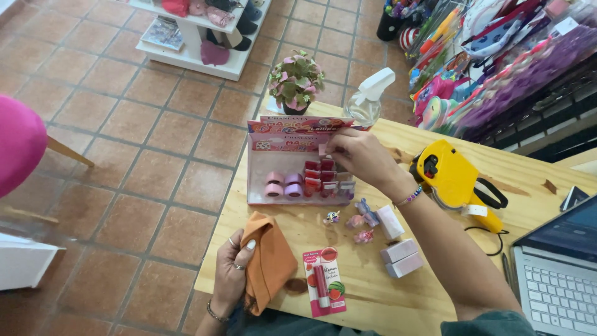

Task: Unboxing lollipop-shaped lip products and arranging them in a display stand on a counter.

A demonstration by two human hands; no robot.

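My right hand (pixel 359 155) reaches over a pink cardboard display box (pixel 258 186) on the wooden table (pixel 373 292) and pinches a small pink item (pixel 323 149) above its rows. Inside the box sit pink and lilac round pots (pixel 283 185) and several small red and pink cases (pixel 320 174). My left hand (pixel 231 274) rests at the table's near edge, gripping an orange cloth (pixel 268 261). A carded red lip balm (pixel 324 281) lies just right of the cloth.
Small figurines (pixel 360 219) and pale pink boxes (pixel 398 249) lie mid-table. A yellow price-label gun (pixel 454 180), a spray bottle (pixel 368 99), a potted plant (pixel 295 81) and a laptop (pixel 559 274) stand around. A pink chair (pixel 18 143) and white shelf (pixel 193 37) stand on the tiled floor.
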